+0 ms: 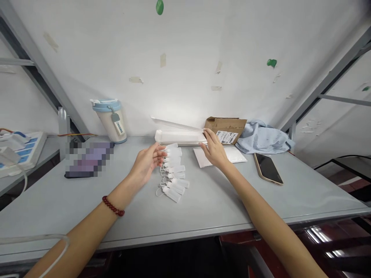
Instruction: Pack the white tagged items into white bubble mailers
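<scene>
A column of several small translucent white bottles (174, 175) with cord loops lies on the grey table. At its far end my left hand (147, 160) has its fingers curled in a pinch on the loop end of the farthest bottle (171, 146). Behind them a long white box (179, 136) stands against the wall, its flap lid (176, 124) tilted up. My right hand (215, 148) grips the right end of that box, thumb in front and fingers at the lid. Its palm side is hidden.
Right of the box are a white packet (236, 155), a brown carton (240, 127), a blue cloth (262, 137) and a phone (268, 168). To the left stand a tumbler (108, 121) and a blurred-out flat device (88, 160). A white cable (31, 237) crosses my left forearm.
</scene>
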`<move>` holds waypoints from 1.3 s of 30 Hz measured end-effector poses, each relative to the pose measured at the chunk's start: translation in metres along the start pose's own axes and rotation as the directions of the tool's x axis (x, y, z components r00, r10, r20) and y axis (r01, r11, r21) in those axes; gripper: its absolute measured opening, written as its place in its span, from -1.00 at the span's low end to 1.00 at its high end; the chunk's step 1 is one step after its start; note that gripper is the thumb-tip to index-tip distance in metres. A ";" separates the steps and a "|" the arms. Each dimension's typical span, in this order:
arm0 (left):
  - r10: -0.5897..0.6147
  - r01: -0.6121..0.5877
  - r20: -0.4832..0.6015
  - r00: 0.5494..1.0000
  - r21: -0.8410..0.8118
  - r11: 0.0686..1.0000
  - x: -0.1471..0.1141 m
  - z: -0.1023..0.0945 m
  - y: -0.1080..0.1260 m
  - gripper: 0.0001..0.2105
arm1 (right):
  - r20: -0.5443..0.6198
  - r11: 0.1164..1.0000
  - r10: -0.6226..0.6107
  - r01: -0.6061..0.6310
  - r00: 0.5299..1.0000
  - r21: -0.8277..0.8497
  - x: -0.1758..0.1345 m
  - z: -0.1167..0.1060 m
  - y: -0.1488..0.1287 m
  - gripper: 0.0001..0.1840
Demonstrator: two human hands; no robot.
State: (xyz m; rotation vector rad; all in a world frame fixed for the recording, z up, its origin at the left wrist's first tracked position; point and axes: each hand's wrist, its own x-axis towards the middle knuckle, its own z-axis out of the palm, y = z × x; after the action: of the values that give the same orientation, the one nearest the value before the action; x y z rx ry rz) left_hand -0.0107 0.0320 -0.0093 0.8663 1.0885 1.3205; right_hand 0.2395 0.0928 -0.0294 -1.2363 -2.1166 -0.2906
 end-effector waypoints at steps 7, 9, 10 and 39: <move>-0.110 0.096 -0.059 0.992 -0.199 0.975 0.009 -0.010 0.012 -0.48 | -0.099 0.992 -0.109 0.114 0.989 0.049 -0.003 -0.015 -0.016 -0.45; -0.074 0.054 -0.089 0.993 -0.210 0.976 0.010 -0.014 0.016 -0.41 | -0.137 0.989 -0.130 0.138 0.982 0.051 -0.005 -0.017 -0.016 -0.45; -0.054 0.033 -0.100 0.994 -0.201 0.979 0.011 -0.016 0.018 -0.42 | -0.161 0.988 -0.140 0.149 0.977 0.049 -0.006 -0.017 -0.015 -0.46; 0.144 -0.195 0.204 0.968 0.255 0.947 -0.006 0.005 -0.008 -0.58 | 0.104 0.901 -0.381 0.395 0.919 -0.181 -0.016 -0.014 -0.060 -0.03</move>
State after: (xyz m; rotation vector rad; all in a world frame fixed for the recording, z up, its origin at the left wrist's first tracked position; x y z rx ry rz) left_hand -0.0028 0.0254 -0.0144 1.2880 1.0839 1.2182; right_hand 0.2010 0.0433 -0.0210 -0.9265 -2.4332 -0.6594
